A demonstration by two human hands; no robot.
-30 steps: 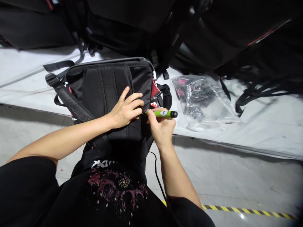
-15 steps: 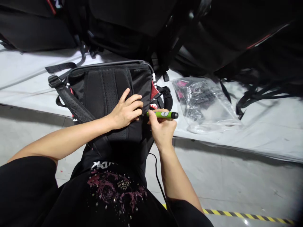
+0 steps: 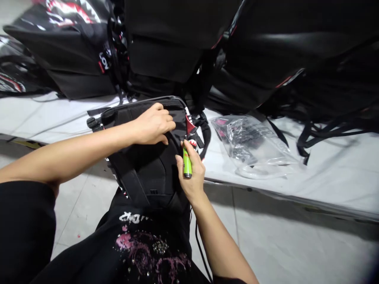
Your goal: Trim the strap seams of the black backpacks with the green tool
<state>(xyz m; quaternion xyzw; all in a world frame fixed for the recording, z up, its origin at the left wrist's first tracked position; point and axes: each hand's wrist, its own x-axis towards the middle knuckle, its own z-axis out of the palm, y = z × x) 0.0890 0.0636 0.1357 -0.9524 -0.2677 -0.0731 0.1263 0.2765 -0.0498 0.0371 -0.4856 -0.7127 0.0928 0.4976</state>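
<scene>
A black backpack (image 3: 148, 169) with red and white shark-tooth trim rests against the front of my body and the white table edge, its padded back panel facing up. My left hand (image 3: 155, 125) bends its fingers over the upper part of that panel, thumb lower down, gripping the fabric. At the backpack's right side, my right hand (image 3: 194, 169) is closed around a green marker pen (image 3: 187, 161) with a black end. The black end points toward me; the other end is hidden by my fingers and the bag's edge.
Several black bags (image 3: 177, 43) stand in a row along the back of the white table (image 3: 331, 165). To the right of my backpack lies a clear plastic bag (image 3: 254, 142) with dark and pink contents. Loose black straps (image 3: 308, 138) trail beside it. A dark cord (image 3: 201, 244) hangs by my right arm.
My left hand has moved up the back panel and its spread fingers have curled. The green marker pen has swung from sideways to pointing its black end toward me. The backpack is tilted differently.
</scene>
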